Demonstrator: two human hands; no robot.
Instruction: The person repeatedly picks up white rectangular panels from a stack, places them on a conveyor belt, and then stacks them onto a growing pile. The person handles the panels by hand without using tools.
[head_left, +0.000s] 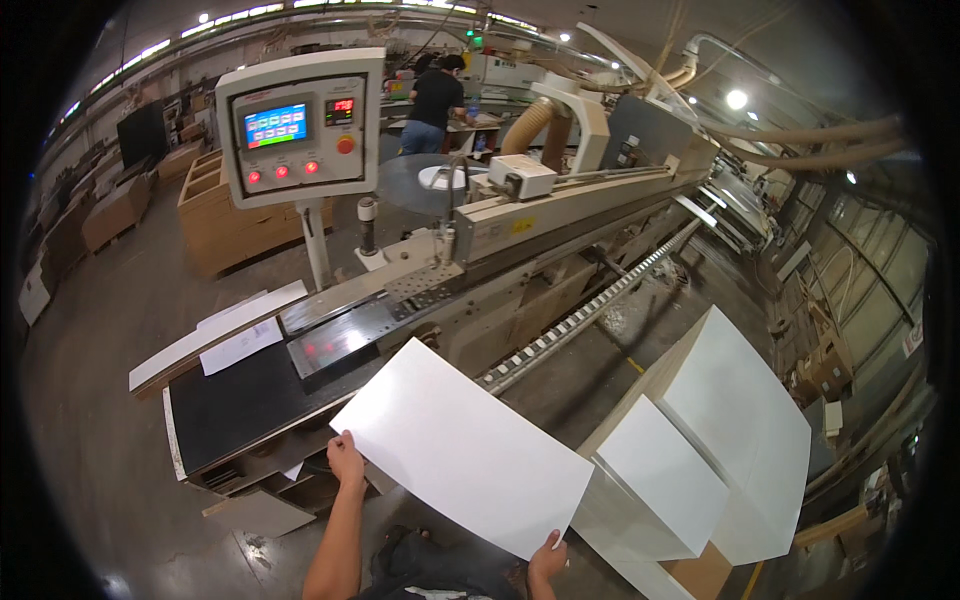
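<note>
I hold a flat white rectangular panel (460,445) in both hands, out in front of me and tilted slightly. My left hand (346,460) grips its near left corner. My right hand (547,558) grips its near right corner from below. The panel's far corner reaches toward the infeed end of a long beige machine (560,215), above its black table (250,395). Both forearms come up from the lower edge of the picture.
Stacks of white panels (740,420) stand to my right. A control panel (300,125) with a screen and red buttons stands on a post. A roller track (590,310) runs along the machine. Wooden boxes (225,215) sit at the left. A person (435,100) works farther back.
</note>
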